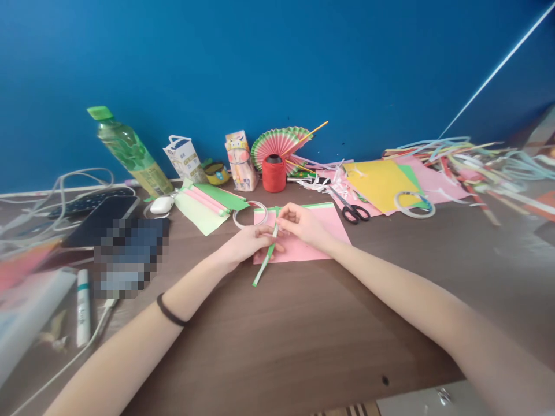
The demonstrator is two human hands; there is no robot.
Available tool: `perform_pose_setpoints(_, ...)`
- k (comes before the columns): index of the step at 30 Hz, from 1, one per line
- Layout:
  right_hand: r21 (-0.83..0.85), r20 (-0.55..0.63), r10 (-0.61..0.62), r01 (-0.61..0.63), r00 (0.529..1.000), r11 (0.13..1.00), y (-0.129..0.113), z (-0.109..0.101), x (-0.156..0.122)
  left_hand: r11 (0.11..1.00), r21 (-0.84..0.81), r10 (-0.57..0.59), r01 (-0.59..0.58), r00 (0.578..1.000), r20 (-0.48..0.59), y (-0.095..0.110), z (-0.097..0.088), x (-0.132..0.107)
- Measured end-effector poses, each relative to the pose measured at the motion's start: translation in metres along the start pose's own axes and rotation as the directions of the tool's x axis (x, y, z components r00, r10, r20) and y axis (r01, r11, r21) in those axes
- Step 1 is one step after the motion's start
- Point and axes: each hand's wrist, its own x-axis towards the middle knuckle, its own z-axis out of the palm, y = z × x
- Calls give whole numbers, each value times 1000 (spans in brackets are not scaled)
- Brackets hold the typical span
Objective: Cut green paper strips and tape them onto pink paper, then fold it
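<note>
Scissors [356, 213] near pink sheet [328, 216]

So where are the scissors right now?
In the head view, right of centre, the black-handled scissors lie beyond the right hand, just left of the yellow sheet.

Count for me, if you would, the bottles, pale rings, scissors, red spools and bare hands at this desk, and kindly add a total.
Bottle: 1
Pale rings: 2 (left ring, right ring)
Scissors: 1 pair
Red spool: 1
Bare hands: 2 (left hand, right hand)
Total: 7
</note>
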Motion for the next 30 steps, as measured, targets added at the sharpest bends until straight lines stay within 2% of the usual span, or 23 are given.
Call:
perform_pose_setpoints(16,-78,20,-15,16,1000,997,1,1,0,998,50,33,-36,997,63,-4,-3,1)
perform_pose_setpoints(21,-59,45,-5,8,999,998,1,1,-1,997,37,55,-60,990,127,-4,-5,1)
perform_pose_setpoints(26,-3,18,10,-10,1000,1000,-2,2,-2,996,47,67,-76,983,173,-3,-5,-2)
perform_pose_setpoints(30,17,-6,52,-52,999,999,-5,0,-4,995,69,64,-75,988,143,-1,-5,-4)
